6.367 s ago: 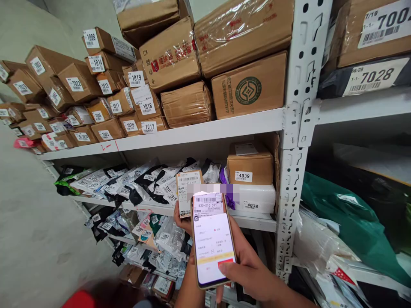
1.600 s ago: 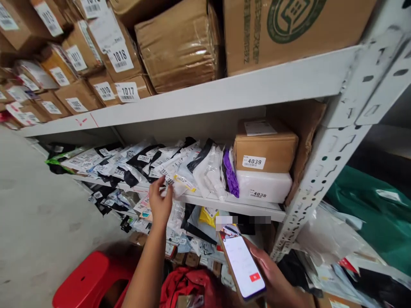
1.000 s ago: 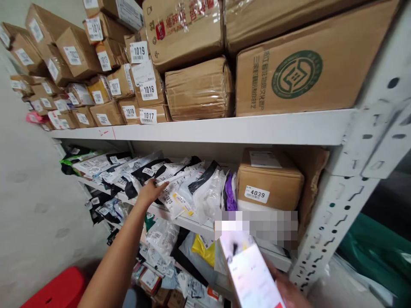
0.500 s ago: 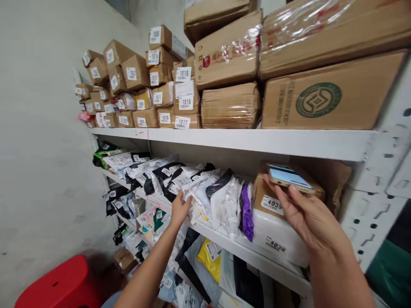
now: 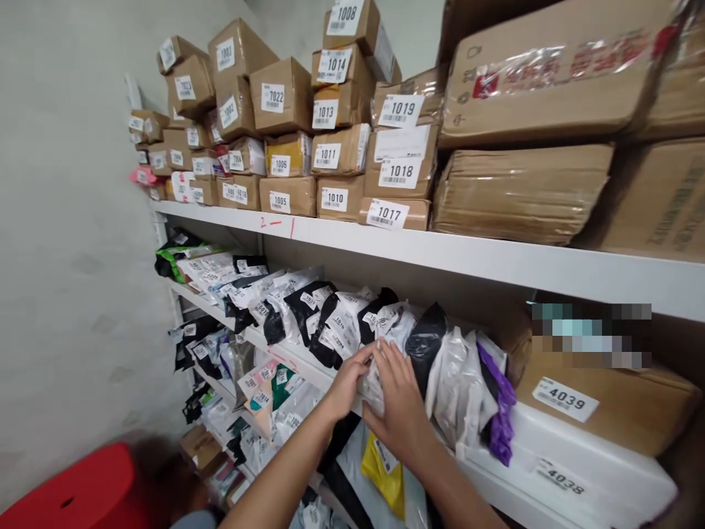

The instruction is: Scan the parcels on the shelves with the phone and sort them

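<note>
"On the middle shelf (image 5: 316,373), where is the bag against my fingers?"

"Right at them. The pale bagged parcel (image 5: 371,389) shows between your left hand (image 5: 348,386) and your right hand (image 5: 397,400). Your right fingers lie stretched over it, thumb spread apart. Your left fingers bend at its other side; I cannot tell whether they grip."

"What differs from half a second ago?"

"In that earlier view your right hand has the phone above the carton marked 4039 (image 5: 628,411). Now it is without the phone, close beside your left, fingertips nearly meeting. A blurred patch hides part of the carton's top."

"And the room about me?"

"Tight sideways. To your right come a black bag (image 5: 425,345), whitish bags (image 5: 457,382), a purple bag (image 5: 500,411) and the white box marked 4038 (image 5: 595,470); labelled parcels (image 5: 338,323) crowd your left. Above them, a dark gap runs under the upper shelf beam (image 5: 363,240). Below your hands, a yellow bag (image 5: 388,488) shows on a lower level."
</note>
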Motion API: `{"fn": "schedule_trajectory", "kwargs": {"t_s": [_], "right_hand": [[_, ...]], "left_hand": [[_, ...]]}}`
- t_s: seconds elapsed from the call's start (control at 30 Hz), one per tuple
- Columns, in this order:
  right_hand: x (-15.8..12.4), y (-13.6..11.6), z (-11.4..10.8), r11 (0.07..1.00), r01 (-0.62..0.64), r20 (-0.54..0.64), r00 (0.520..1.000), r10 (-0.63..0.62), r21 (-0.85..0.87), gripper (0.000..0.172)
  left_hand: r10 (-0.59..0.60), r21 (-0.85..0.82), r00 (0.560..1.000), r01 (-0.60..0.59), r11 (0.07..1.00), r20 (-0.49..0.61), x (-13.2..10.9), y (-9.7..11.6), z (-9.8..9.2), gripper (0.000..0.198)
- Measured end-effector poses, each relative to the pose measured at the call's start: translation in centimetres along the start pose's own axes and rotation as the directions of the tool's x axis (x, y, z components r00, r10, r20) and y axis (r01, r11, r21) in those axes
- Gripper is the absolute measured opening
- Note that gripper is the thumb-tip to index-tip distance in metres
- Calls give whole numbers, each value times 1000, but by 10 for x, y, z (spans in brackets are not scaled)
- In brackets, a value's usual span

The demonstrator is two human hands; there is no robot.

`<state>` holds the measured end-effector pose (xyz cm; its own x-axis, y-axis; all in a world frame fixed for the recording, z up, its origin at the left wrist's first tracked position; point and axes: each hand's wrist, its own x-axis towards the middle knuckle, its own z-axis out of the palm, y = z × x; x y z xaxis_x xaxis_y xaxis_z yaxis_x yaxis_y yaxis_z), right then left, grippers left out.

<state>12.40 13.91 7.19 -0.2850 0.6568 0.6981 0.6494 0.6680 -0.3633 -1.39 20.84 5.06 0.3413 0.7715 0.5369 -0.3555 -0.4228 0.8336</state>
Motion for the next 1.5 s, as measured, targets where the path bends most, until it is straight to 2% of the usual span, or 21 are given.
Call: {"fn": "schedule_trajectory", "kwargs": {"t_s": [0.07,0.1,0.17,0.23,0.33,0.4,0.5,0.6,0.73,0.9,1.03,1.17,1.27,1.3,1.37,1.43,1.47,1.5], "right_hand": [[15,12,34,988,-58,-101,994,44,-145,85],[20,19,46,977,-97,-156,985,68,-191,82],[24,29,60,958,-149,-229,969,92,-244,75],[24,31,66,948,-163,-253,963,93,-272,69],[22,29,67,938,-182,-283,954,96,-295,64],[21,28,66,931,-196,-308,946,97,-307,66],[20,29,65,924,-213,-343,934,98,-318,66],[20,32,66,920,-226,-372,923,97,-320,66],[20,35,70,918,-234,-393,915,96,-320,67],[21,37,73,921,-237,-412,906,95,-308,69],[21,38,73,929,-228,-420,903,89,-293,72],[19,39,71,934,-213,-420,904,77,-286,75],[18,39,68,938,-199,-418,906,66,-284,75],[18,39,68,940,-195,-416,907,64,-281,75],[18,38,67,942,-193,-415,908,66,-273,75],[18,37,67,944,-198,-421,904,71,-266,76],[19,37,68,943,-203,-427,901,75,-263,76],[19,37,68,942,-209,-433,898,79,-261,76]], "left_hand": [[28,270,993,-60,961,119,12,20,-13,56],[34,454,983,-115,884,182,21,28,-21,56],[19,758,969,-204,620,245,44,37,-36,53],[30,914,982,-185,362,187,72,36,-49,54],[62,987,997,-58,152,49,112,18,-56,71],[32,999,999,-32,31,31,131,3,-55,76],[7,995,999,-33,-93,34,146,-15,-57,58],[50,984,999,2,-179,7,147,-26,-64,54],[93,969,996,20,-246,3,144,-32,-75,51],[67,960,986,-133,-244,154,140,-26,-79,31],[74,942,951,-285,-178,302,132,-13,-88,21],[46,882,881,-468,-56,471,120,10,-115,15],[57,865,864,-502,4,501,111,29,-127,16],[77,878,875,-479,-4,478,109,34,-124,15],[143,919,908,-391,-57,395,105,37,-106,14],[193,955,936,-280,-93,293,103,31,-78,40],[191,966,948,-242,-92,256,103,25,-64,56],[176,972,957,-220,-80,231,104,18,-51,65]]}}
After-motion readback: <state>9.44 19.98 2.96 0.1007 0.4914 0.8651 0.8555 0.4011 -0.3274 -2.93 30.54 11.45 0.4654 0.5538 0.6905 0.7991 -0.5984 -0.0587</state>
